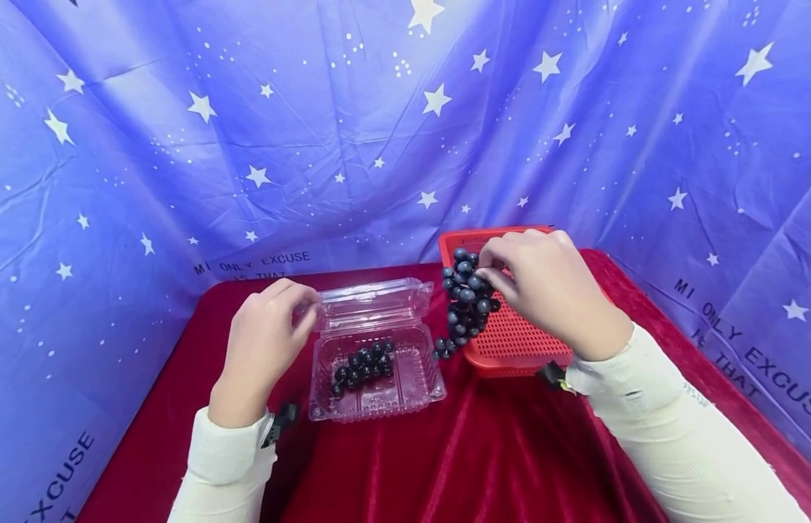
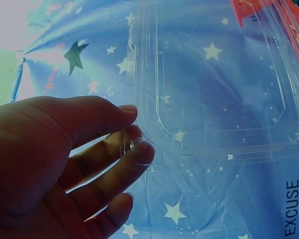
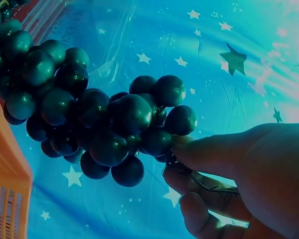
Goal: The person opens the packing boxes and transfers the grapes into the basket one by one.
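Observation:
A bunch of dark grapes hangs beside the red basket, its lower tip reaching toward the clear plastic box. My right hand pinches its stem between thumb and fingers, as the right wrist view shows the stem running into the grip. The clear hinged box stands with its lid raised and tilted back. At the lid's left corner, my left hand holds the edge by a small tab. A smaller bunch of dark grapes lies inside the box.
The red perforated basket stands right of the box, partly covered by my right hand and the grapes. Dark red velvet cloth covers the table. A blue star-patterned curtain encloses the back and sides.

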The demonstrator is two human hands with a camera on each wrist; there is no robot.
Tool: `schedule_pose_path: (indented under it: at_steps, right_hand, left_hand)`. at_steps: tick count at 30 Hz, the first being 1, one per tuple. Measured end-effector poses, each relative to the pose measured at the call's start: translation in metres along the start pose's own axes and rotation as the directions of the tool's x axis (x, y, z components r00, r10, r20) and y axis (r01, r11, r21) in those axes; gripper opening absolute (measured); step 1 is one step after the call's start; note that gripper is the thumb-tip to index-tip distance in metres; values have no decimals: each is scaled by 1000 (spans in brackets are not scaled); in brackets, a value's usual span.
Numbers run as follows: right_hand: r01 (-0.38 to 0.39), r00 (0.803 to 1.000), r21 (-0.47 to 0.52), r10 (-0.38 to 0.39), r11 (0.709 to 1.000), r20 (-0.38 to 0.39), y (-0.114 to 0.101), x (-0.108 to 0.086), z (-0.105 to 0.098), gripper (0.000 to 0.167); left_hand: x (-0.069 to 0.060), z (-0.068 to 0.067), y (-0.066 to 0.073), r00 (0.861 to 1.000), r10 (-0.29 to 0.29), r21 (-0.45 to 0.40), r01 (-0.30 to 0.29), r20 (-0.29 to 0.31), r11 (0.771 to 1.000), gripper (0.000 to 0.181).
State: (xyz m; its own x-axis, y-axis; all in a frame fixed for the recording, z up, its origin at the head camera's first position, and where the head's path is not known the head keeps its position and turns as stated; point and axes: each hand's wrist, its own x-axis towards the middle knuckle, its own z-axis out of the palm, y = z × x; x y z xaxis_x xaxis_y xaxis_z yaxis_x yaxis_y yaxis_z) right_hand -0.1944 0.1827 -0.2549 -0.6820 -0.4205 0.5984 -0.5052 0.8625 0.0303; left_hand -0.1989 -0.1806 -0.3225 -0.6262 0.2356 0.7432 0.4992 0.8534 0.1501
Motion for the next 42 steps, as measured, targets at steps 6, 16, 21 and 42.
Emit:
schedule_pose_path:
  at_steps: [6, 16, 21, 42]
  right_hand:
    - [-78, 997, 45, 79, 996, -12, 12, -7, 0, 10]
    - [-182, 981, 157, 189, 971, -31, 30, -24, 4, 6]
    - [-200, 976, 190, 212, 961, -50, 36, -33, 9, 5]
    - [-270, 963, 168, 263, 948, 65, 56, -52, 24, 11]
  left_hand:
    - [0, 0, 0, 1000, -5, 1, 5, 6, 1000, 7]
    - [0, -1, 1, 1000, -4, 2, 3, 12, 1000, 6]
    - [1, -1, 1, 1000, 1, 3, -1, 2, 1000, 6]
    - [0, -2, 2, 1000, -3, 2, 3, 24, 1000, 6]
